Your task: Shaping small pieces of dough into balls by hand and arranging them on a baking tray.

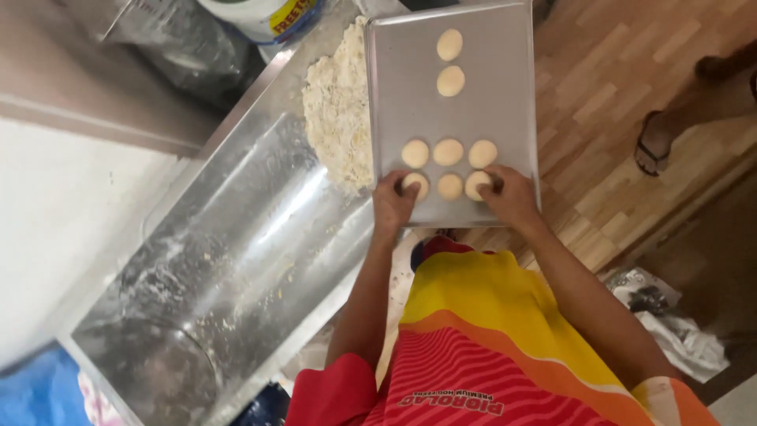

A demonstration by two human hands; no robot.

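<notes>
A metal baking tray (505, 102) is being used as the landmark here; it is lying at the far end of a steel worktable (236, 260), with its right part hanging out over a wooden floor (607, 87). Eight pale round dough pieces are being carried on the tray: two near its far edge, a row of three around its middle, and a row of three near its close edge.

The left hand (392, 203) is being laid over the tray's near-left corner, its fingers curled down onto the left dough piece of the near row (415, 183), which is being touched and partly covered. The right hand (509, 196) is being held at the tray's near-right corner, its fingers bent around the right dough piece of the near row (477, 184), which is being pinched lightly at its edge. Neither hand is being fully closed; both are being kept loosely curved over the dough. The middle dough piece of the near row (450, 186) is being left untouched between the two hands.

Just left of the tray, a heap of crumbly flour mixture (339, 110) is being kept on the worktable, touching the tray's left rim. Beyond the tray's far-left corner, a white plastic container (260, 17) is being partly shown. Well to the right of the tray, another person's sandalled foot (654, 146) is being seen on the floor.
</notes>
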